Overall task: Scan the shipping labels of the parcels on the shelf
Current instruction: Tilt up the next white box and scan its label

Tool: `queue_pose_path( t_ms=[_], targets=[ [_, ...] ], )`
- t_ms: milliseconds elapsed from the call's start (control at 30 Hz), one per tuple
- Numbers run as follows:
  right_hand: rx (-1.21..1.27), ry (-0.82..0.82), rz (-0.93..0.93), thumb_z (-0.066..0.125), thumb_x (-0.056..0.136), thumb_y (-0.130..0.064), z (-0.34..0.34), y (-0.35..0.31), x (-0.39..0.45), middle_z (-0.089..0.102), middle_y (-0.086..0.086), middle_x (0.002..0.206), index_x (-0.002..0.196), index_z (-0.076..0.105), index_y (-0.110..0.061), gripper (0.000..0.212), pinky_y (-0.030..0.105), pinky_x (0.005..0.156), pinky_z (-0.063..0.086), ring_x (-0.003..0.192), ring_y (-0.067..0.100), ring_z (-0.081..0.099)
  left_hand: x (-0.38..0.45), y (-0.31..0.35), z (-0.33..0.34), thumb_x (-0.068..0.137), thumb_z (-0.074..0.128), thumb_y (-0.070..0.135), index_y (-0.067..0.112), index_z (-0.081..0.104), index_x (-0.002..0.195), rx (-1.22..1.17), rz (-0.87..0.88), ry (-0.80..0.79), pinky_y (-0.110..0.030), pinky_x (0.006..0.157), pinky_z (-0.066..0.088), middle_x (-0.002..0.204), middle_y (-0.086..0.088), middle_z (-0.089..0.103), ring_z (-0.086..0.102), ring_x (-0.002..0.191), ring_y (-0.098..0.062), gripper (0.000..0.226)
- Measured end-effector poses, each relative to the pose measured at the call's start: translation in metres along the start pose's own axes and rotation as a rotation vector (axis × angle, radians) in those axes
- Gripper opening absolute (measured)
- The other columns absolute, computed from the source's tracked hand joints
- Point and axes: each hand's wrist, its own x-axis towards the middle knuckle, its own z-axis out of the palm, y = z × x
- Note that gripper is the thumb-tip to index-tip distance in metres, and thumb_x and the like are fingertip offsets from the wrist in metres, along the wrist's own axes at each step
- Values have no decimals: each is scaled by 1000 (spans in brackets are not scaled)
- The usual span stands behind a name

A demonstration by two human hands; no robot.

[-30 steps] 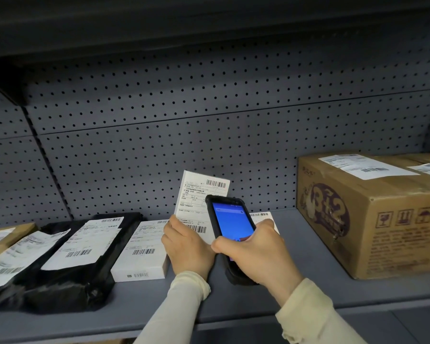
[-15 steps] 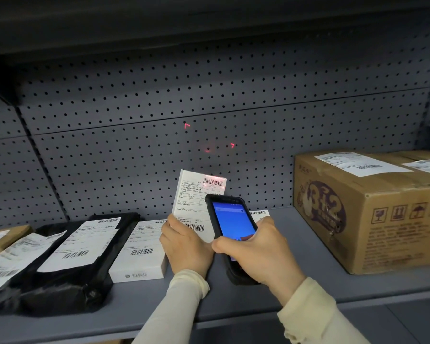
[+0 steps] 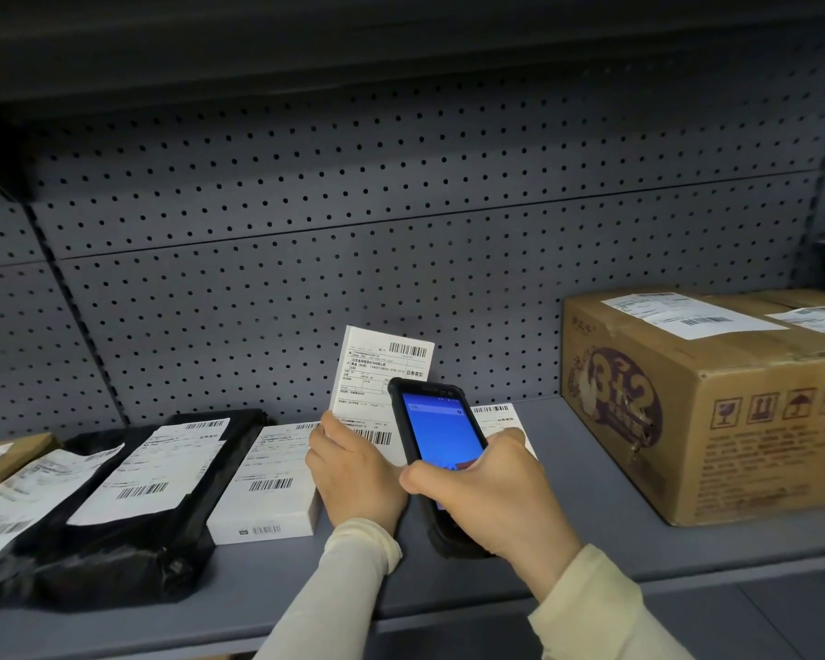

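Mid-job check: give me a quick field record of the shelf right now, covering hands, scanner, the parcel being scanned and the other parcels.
left hand: holds a white box tilted up, label facing the camera
right hand: grips the handheld scanner, screen lit blue
scanner aim: toward the raised box's label
flat white box: lying left of the hands, label up
black bag parcel: further left, label up
cardboard carton: right, label on top
shelf: grey, pegboard back

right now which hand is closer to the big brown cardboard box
Right. The right hand, holding the scanner, is just left of the cardboard box; the left hand is farther left, holding the white parcel.
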Motion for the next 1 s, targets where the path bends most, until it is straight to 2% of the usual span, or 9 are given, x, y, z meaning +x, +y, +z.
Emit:
queue_pose_path(
  t_ms=[67,233,433,533,600,833,1000],
  targets=[
    [-9,-2,1,78,55,-37,1,0,1,58,-4,62,92,46,-9,56,25,51,43,54,12,53,0,1,-1,67,7,24,-24,46,115,15,-4,-18,-50,68,49,98,-40,53,54,73,-49,78],
    [-9,7,-15,78,57,-35,1,1,8,57,-5,62,93,44,-9,55,26,54,45,55,11,53,4,-3,1,61,12,25,-23,48,112,83,0,-35,-46,64,48,95,-34,54,53,68,-44,79],
    [-57,30,-32,78,60,-36,2,-1,22,59,-4,68,96,41,-10,58,33,63,52,62,10,56,7,-1,0,58,21,42,-25,46,114,92,-4,-114,-45,68,45,92,-32,53,52,74,-43,91],
    [-92,54,-61,79,61,-36,3,-3,31,54,-6,67,98,44,-7,58,35,69,54,63,9,55,8,1,-6,57,34,52,-17,33,130,111,-78,-142,-46,84,40,109,-28,48,49,93,-42,101],
    [-106,63,-74,79,62,-36,5,-2,35,51,-7,67,99,47,-6,57,37,70,54,63,9,54,10,2,-9,55,36,50,-8,28,132,164,-122,-185,-41,92,36,118,-21,43,44,105,-38,97],
    [-132,72,-95,78,63,-36,10,-3,48,56,-5,69,98,41,-8,59,38,69,54,73,18,63,16,4,-9,76,53,38,0,33,122,238,-155,-220,-36,90,39,121,-15,42,43,111,-33,63],
    [-155,72,-93,77,61,-36,13,1,57,63,-1,72,97,39,-9,59,40,70,56,76,20,65,15,7,-8,82,52,40,-5,29,129,212,-196,-332,-37,94,38,127,-18,38,39,118,-35,69]
  ],
)
